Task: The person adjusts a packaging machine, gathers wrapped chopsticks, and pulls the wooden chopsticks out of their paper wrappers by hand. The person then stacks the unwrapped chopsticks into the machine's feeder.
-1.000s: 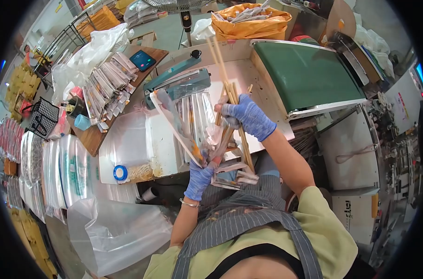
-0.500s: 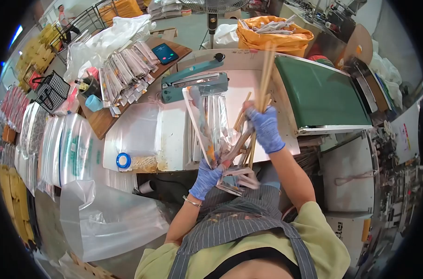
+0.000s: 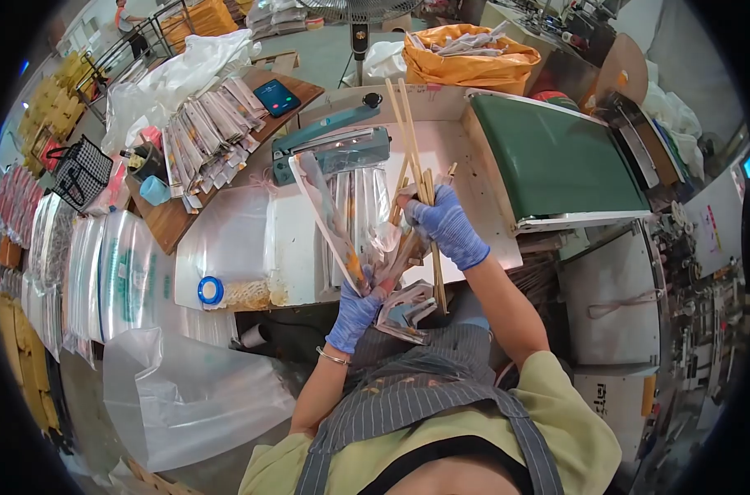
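Both hands wear blue gloves with bare fingertips. My left hand [image 3: 361, 307] is closed round the lower end of printed plastic sleeves [image 3: 330, 221], which fan out above it near the table's front edge. To its right, my right hand [image 3: 449, 224] grips several thin wooden sticks [image 3: 410, 136]; most stand upright, and their lower ends reach past the table edge. The sleeves and sticks meet between the two hands. Behind them lies a row of similar packets [image 3: 363, 195], below a teal sealing device [image 3: 334, 147] with a long arm.
A green slanted panel [image 3: 556, 157] stands at right. An orange sack [image 3: 474, 62] of packets is behind the table. At left are a wooden board [image 3: 177, 221] with packets, a phone [image 3: 277, 97], a tape roll [image 3: 211, 289] and clear plastic bags [image 3: 226, 227].
The sticks in my right hand have swung from leaning right to leaning slightly left. The view has shifted a little, and a person in the far background has moved right.
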A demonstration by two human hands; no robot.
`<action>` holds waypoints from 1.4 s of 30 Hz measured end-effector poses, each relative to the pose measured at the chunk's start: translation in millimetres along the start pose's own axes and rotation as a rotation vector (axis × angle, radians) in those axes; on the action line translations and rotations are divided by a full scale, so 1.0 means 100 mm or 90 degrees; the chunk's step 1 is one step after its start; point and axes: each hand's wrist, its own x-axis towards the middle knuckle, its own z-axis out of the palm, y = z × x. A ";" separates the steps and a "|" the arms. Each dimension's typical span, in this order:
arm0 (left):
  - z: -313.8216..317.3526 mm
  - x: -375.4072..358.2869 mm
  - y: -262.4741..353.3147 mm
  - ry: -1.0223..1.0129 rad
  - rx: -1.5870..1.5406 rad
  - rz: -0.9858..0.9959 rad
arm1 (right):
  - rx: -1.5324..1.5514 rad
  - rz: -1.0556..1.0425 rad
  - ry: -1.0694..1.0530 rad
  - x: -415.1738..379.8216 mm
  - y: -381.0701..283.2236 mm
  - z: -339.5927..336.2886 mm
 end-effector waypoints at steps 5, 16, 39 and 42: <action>0.10 0.03 0.25 -0.038 0.017 -0.012 | -0.081 -0.127 0.096 0.15 0.03 -0.06; -0.07 -0.06 0.14 0.026 0.203 -0.048 | 0.126 -0.360 0.179 0.43 -0.78 -0.97; 0.03 0.32 0.21 -0.045 0.185 0.001 | -0.241 -0.343 -0.026 0.44 -0.83 -0.85; 0.02 0.45 0.09 0.031 0.067 -0.069 | -0.242 -0.364 0.066 0.34 -0.86 -0.88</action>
